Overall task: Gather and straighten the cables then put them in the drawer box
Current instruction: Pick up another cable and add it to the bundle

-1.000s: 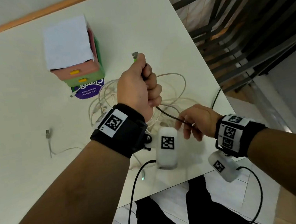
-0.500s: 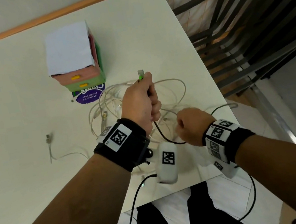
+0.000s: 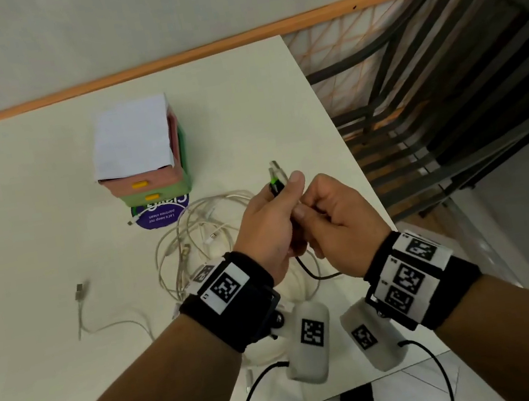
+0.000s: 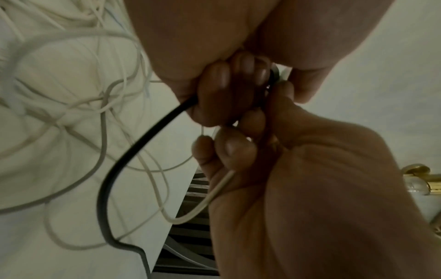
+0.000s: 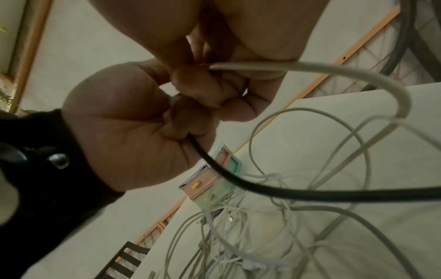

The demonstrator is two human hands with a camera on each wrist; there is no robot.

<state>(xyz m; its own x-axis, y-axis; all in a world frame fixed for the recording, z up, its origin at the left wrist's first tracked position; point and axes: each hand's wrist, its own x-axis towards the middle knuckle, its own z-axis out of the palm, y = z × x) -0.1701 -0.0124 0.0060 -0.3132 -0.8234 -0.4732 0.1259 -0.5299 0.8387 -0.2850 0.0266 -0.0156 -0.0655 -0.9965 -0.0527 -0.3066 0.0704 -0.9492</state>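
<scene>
Black cable gripped in both hands above the table.
Left hand clasped its plug end; right hand also pinched a white cable.

A black cable with a green-marked plug end stands up out of the left hand, its cord looping down below both fists. A pale cable runs from the right hand into the heap of white cables lying tangled on the bench — one stray white cable lies apart to the left. The drawer box stands upright beyond the heap — pink drawer over green, both closed, yellow handles.
</scene>
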